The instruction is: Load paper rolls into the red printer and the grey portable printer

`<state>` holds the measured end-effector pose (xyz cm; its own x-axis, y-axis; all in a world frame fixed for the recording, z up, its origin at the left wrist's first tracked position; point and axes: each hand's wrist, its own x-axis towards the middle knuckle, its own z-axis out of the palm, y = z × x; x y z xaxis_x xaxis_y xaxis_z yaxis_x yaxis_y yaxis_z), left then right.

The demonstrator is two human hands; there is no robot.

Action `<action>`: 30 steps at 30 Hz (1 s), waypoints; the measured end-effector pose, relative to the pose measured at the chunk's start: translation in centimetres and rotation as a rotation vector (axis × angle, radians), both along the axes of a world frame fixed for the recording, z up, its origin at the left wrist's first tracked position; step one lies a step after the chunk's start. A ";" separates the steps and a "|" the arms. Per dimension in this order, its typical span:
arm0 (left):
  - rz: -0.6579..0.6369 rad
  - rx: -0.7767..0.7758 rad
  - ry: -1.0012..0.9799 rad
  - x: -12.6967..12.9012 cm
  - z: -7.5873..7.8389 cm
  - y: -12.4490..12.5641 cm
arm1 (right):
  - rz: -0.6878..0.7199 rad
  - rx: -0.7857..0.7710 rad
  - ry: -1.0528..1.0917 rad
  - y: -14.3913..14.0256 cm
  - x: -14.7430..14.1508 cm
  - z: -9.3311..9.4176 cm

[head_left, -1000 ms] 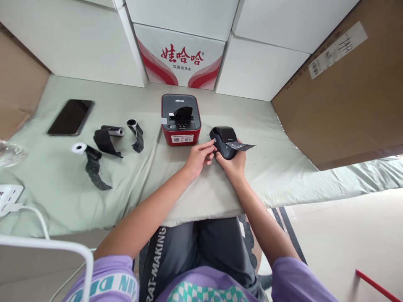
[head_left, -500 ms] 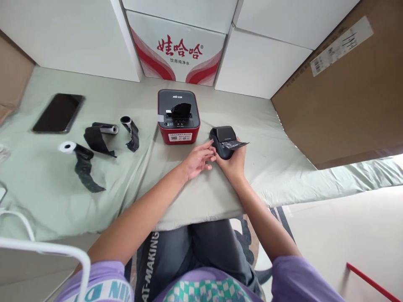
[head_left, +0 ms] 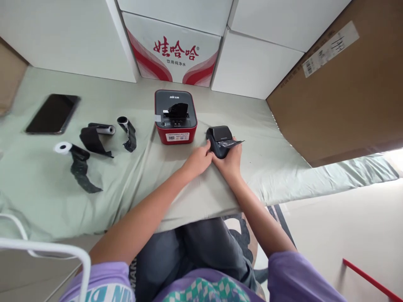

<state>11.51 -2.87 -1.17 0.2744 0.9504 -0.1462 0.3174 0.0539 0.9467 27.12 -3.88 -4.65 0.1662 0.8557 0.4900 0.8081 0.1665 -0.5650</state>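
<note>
Broadly, everything sits on a green cloth (head_left: 277,167) spread over the table, and places below are given from the red printer (head_left: 175,119), which stands near the middle of that cloth. Behind the red printer rises a wall of white boxes (head_left: 171,56), one printed in red; to its right leans a large cardboard box (head_left: 340,92). Far to its left lies a dark phone (head_left: 52,113), and between phone and red printer lie three rolls (head_left: 94,138) with black strips trailing off them. Just right of the red printer and slightly nearer the person is the black printer (head_left: 220,140), small and rounded, with a dark strip (head_left: 231,143) sticking out of its right side. The right hand (head_left: 229,161) wraps the black printer from the near side, fingers closed around its body. The left hand (head_left: 200,159) rests on the cloth with its fingertips pressed against the black printer's left edge, fingers together rather than spread. Judging by its size and hard shell, the black printer is probably light and stiff, with a smooth casing that could slip on a loose grip; it seems best held around the body, as the right hand has it, and away from the lid seam. The strip looks thin and limp, likely to crease or tear if pulled sideways.
</note>
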 end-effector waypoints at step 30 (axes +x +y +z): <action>0.326 -0.511 -0.547 1.0 1.4 0.5 | 0.071 0.088 0.216 -1.3 -1.7 0.8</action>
<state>12.48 -2.40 0.24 0.1537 0.8471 -0.5087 -0.2884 0.5308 0.7969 25.39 -5.20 -3.84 0.2165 0.8244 0.5230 0.6549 0.2746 -0.7040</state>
